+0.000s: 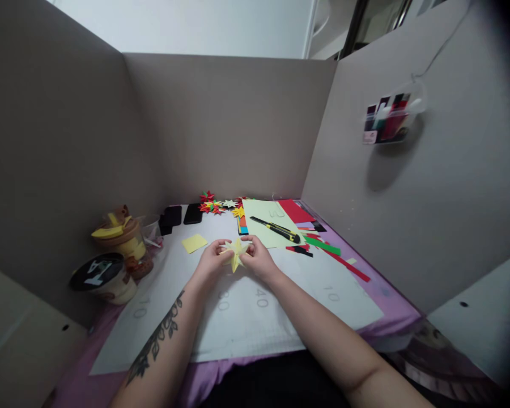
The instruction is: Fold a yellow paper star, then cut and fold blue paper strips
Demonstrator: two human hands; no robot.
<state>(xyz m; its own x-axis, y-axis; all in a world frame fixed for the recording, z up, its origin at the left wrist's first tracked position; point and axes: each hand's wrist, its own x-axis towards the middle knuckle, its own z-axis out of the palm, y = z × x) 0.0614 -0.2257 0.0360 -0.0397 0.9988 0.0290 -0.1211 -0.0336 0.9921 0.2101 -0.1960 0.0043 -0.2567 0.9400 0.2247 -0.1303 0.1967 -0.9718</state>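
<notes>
A pale yellow folded paper star point(237, 255) is held just above the white sheet point(276, 323), its points spread out. My left hand point(215, 258) pinches its left side between thumb and fingers. On the star's right side, my right hand point(257, 258) grips it the same way. Left of the hands lies a flat yellow paper square point(194, 243). Beyond them, a black and yellow utility knife point(280, 231) rests on a pale green paper sheet point(261, 211). Several finished paper stars point(210, 205) in red, yellow and green sit at the back.
Two dark phone-like slabs point(192, 213) lie at the back left. Lidded tubs point(104, 277) and a clear cup point(149, 228) line the left wall. Green paper strips point(323, 245), a red strip point(348, 266) and red paper point(295, 211) lie on the right. Grey panels point(233, 124) enclose the table.
</notes>
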